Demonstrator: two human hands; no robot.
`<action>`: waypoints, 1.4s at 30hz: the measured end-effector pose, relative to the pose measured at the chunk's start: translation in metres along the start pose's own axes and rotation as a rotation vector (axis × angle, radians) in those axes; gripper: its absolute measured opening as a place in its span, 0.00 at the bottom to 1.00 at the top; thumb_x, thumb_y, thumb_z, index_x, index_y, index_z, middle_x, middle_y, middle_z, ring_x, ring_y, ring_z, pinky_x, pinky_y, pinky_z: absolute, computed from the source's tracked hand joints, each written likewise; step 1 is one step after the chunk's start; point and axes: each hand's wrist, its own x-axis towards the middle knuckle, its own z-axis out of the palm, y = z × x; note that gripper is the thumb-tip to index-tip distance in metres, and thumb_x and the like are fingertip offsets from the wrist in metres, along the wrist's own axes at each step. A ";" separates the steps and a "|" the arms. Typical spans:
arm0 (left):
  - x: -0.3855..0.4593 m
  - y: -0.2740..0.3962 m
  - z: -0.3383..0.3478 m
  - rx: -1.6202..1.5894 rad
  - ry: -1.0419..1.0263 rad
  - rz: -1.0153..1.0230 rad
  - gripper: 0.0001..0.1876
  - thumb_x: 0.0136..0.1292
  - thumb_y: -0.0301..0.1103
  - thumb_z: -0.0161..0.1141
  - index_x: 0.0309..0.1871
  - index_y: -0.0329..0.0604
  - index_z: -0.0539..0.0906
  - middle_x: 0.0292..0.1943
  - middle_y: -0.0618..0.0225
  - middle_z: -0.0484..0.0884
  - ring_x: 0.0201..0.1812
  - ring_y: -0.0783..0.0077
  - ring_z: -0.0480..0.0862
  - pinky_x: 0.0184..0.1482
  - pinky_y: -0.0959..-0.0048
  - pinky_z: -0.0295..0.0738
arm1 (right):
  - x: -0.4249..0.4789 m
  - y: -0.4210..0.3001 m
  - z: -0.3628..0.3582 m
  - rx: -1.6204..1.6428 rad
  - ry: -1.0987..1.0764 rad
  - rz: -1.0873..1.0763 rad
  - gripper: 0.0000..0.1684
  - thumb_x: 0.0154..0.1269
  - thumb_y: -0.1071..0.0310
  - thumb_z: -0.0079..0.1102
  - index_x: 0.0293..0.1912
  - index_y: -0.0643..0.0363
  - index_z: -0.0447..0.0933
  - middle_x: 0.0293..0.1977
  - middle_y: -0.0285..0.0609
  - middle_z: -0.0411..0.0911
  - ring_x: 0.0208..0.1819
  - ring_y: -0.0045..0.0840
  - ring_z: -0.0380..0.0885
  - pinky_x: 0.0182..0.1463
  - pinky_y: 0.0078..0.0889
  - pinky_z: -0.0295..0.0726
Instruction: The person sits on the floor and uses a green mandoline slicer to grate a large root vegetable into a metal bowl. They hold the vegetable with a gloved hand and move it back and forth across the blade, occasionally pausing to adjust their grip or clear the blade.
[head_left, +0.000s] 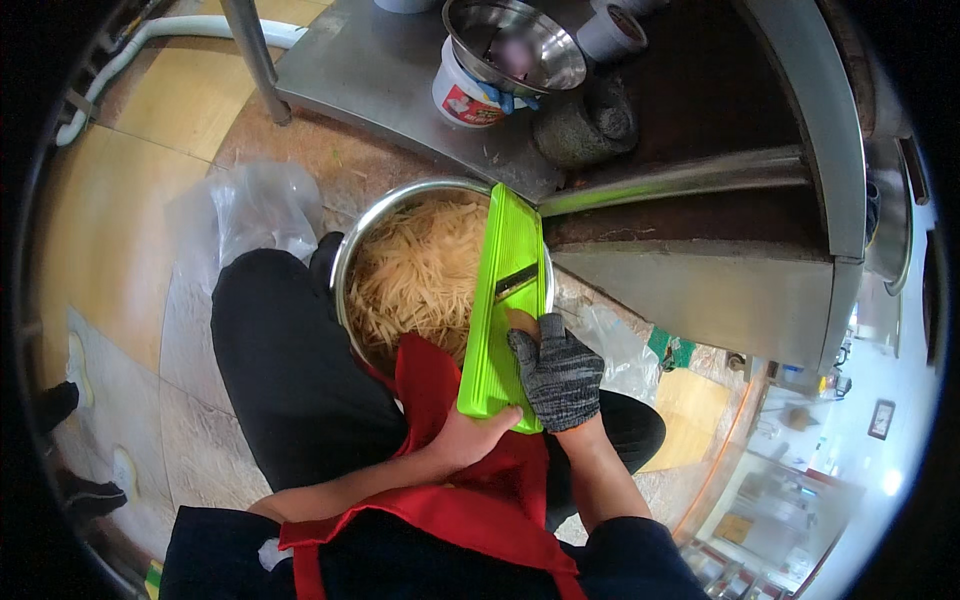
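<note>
My left hand (476, 435), bare, grips the near end of a green plastic mandoline slicer (504, 360). The slicer slants away from me, its far end resting on the rim of a round metal pot (360, 232). Pale shredded vegetable, perhaps potato, (420, 262) fills much of the pot. My right hand (562, 371), in a dark grey knit glove, presses a peeled vegetable piece (523, 324) onto the slicer, just on the near side of its dark slanted blade (516, 282). The fingers partly hide the piece.
A low metal shelf (360, 82) beyond the pot holds a white bucket (457, 90) under a steel bowl (551, 45), and a stone mortar (574, 139). Plastic bags (262, 206) lie on the tiled floor either side. Another person's shoes (82, 495) show at far left.
</note>
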 end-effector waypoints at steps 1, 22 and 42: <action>0.000 0.001 0.000 -0.045 -0.008 -0.025 0.15 0.63 0.22 0.61 0.53 0.36 0.76 0.43 0.69 0.82 0.42 0.76 0.82 0.45 0.73 0.79 | 0.003 -0.002 -0.003 -0.031 0.022 -0.047 0.17 0.66 0.52 0.61 0.35 0.55 0.71 0.20 0.49 0.76 0.22 0.44 0.78 0.26 0.46 0.75; 0.001 -0.008 -0.001 -0.068 0.031 -0.047 0.17 0.63 0.21 0.61 0.55 0.37 0.74 0.46 0.67 0.81 0.45 0.74 0.81 0.48 0.72 0.79 | 0.014 -0.006 0.007 0.004 0.036 0.014 0.17 0.68 0.54 0.58 0.33 0.58 0.73 0.19 0.51 0.76 0.22 0.47 0.77 0.26 0.47 0.75; 0.005 0.010 0.004 -0.132 0.024 -0.073 0.14 0.61 0.22 0.62 0.50 0.37 0.75 0.39 0.70 0.81 0.40 0.77 0.82 0.42 0.74 0.79 | 0.020 0.015 0.022 0.169 -0.011 0.217 0.17 0.66 0.56 0.62 0.32 0.60 0.73 0.23 0.53 0.77 0.26 0.48 0.79 0.30 0.45 0.75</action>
